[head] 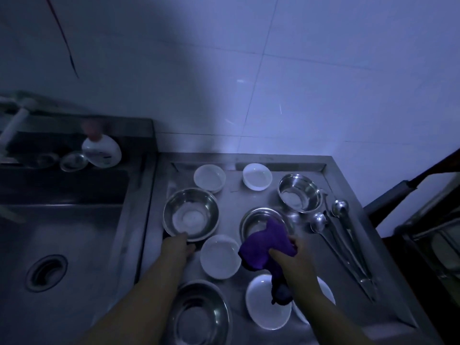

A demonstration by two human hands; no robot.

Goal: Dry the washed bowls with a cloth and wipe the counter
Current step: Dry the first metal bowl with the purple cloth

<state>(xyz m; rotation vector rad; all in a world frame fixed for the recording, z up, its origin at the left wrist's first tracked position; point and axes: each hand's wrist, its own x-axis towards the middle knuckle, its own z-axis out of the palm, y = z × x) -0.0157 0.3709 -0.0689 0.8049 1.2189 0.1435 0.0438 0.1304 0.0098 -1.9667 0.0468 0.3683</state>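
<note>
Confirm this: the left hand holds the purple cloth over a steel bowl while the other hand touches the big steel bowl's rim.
Wrong hand. The head view shows the right hand holding the purple cloth over a steel bowl, while the left hand touches the big steel bowl at its rim.

A purple cloth [266, 247] hides part of a steel bowl [258, 217]; the right hand [291, 255] covers a white plate [267, 307]; the near steel bowl [199, 317] is cropped below; a blurred bottle [102, 150] beside the sink

Forearms bare; left hand [179, 247], right hand [288, 257] seemingly ungloved.
</note>
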